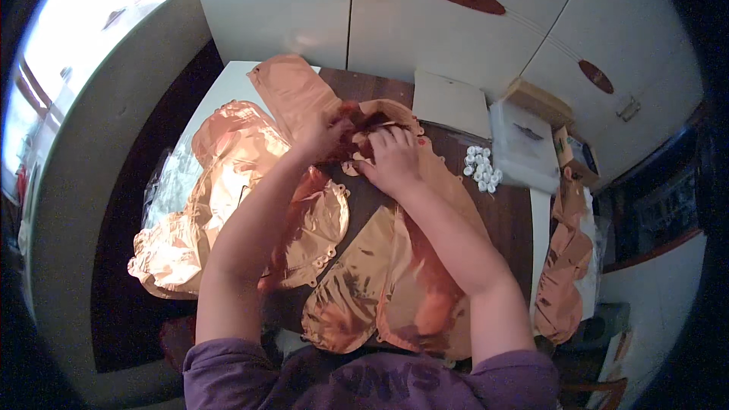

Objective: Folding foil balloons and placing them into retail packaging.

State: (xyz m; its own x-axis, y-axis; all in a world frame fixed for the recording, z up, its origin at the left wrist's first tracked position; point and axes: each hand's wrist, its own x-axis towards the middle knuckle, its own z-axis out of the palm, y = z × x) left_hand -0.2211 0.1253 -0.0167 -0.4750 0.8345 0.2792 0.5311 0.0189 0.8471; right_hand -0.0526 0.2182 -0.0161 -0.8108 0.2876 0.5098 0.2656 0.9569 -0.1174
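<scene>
Several rose-gold foil balloons lie flat or crumpled around my hands. My left hand is closed at the far middle of the table, its fingers partly smeared by motion, on the edge of a foil balloon. Beside it, my right hand curls its fingers over the same foil, thumb toward the left hand. A shiny crumpled foil balloon lies left of my left forearm. Another flat foil balloon reaches toward the cabinet, and more foil spreads under and between my forearms.
A cluster of small white round pieces sits on the dark brown tabletop. Behind it are a whitish flat board, a translucent plastic box and a small open carton. Folded foil lies at the right edge. White cabinet doors stand behind.
</scene>
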